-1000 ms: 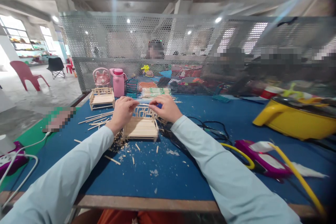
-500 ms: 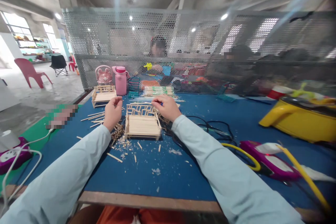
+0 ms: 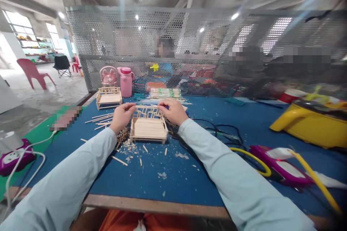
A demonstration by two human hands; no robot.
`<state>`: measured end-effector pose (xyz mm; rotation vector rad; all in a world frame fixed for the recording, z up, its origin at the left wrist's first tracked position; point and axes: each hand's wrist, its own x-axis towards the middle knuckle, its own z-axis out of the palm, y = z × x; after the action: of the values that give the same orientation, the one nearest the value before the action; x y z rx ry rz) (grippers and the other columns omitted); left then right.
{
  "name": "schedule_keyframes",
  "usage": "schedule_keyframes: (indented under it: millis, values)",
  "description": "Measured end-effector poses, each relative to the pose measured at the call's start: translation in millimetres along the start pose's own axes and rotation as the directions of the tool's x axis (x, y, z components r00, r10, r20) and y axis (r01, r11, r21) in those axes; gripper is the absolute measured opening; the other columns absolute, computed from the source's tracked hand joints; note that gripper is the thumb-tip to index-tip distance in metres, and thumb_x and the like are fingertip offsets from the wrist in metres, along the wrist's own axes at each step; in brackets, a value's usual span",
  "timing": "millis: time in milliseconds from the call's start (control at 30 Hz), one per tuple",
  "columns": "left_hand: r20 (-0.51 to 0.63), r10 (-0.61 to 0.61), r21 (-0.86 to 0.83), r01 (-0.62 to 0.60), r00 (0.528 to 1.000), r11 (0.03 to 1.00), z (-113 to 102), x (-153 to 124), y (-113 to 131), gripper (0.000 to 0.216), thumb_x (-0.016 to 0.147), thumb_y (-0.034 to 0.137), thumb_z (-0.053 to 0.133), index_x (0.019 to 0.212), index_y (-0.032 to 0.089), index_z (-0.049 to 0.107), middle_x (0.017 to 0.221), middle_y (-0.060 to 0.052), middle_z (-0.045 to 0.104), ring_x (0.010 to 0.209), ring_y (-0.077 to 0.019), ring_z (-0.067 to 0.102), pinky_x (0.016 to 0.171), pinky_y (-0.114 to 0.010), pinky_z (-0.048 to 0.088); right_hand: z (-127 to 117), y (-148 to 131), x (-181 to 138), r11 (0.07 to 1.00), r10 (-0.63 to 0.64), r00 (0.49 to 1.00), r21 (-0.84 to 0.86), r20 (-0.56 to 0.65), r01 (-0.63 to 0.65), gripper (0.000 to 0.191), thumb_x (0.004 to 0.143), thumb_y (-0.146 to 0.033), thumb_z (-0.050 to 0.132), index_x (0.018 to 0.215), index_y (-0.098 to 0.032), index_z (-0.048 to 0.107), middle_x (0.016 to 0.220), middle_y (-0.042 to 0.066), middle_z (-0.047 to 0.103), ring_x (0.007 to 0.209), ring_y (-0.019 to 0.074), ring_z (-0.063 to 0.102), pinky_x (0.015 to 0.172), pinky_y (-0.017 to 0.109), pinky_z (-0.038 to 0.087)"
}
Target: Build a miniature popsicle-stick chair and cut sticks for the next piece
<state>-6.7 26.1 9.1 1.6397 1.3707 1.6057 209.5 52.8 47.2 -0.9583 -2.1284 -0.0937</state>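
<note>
Back at the small pale stick-built wooden bench model [image 3: 148, 127], the left hand [image 3: 121, 116] pinches a thin stick; the right hand [image 3: 172, 110] pinches its lattice backrest mid-bench.

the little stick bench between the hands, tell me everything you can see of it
The bench is a small model that looks made of pale wooden sticks. It has a flat slatted seat, a lattice back rail on the far side and low side rails. It stands upright on the blue table, among wood chips and cut stick ends. The left hand is at its left back corner and the right hand at the right end of the back rail; exact finger contact is hard to make out.
</note>
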Motion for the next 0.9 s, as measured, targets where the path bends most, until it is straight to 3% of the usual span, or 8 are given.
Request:
schedule_keyframes:
  millis: [533,633,767,900]
  values:
    - [-0.023,-0.022,0.036,0.023,0.999,0.999,-0.1,1.5,-3.1,0.026,0.069,0.034,0.061,0.084,0.015,0.070,0.082,-0.005,0.071,0.076,-0.0179,0.062,0.075,-0.030,0.047,0.7,3.2,-3.2,0.996,-0.022,1.000,0.090,0.017,0.020,0.013,0.077,-0.022,0.056,0.072,-0.017,0.067,0.074,0.005,0.066,0.073,0.0167,0.058,0.070,0.029,0.044]
    - [-0.021,-0.031,-0.022,0.031,0.999,0.999,0.8,2.4,-5.0,0.031,0.069,0.034,0.060,0.091,0.015,0.068,0.085,-0.006,0.070,0.075,-0.0164,0.062,0.073,-0.029,0.047,-0.5,5.4,-4.3,0.993,0.009,1.000,0.118,-0.028,-0.006,0.017,0.078,-0.022,0.052,0.080,-0.017,0.067,0.080,0.006,0.067,0.077,0.0171,0.059,0.073,0.030,0.045]
    - [-0.057,-0.107,-0.164,0.096,0.993,0.982,0.6,3.7,-6.5,0.038,0.073,0.031,0.052,0.106,0.014,0.060,0.092,-0.008,0.068,0.074,-0.0141,0.062,0.065,-0.026,0.049,-2.3,8.1,-6.1,0.982,0.124,0.986,0.157,-0.114,-0.105,0.022,0.076,-0.018,0.045,0.087,-0.017,0.064,0.077,0.004,0.066,0.067,0.0153,0.057,0.064,0.028,0.045]
    - [-0.121,-0.091,-0.096,0.080,0.988,0.992,-2.8,2.6,-6.1,0.031,0.074,0.026,0.047,0.099,0.014,0.061,0.091,-0.008,0.068,0.079,-0.0145,0.062,0.069,-0.026,0.048,-1.2,6.1,-9.0,0.989,0.084,0.988,0.134,-0.131,-0.067,0.018,0.072,-0.015,0.045,0.078,-0.017,0.062,0.074,0.004,0.064,0.066,0.0153,0.055,0.062,0.028,0.044]
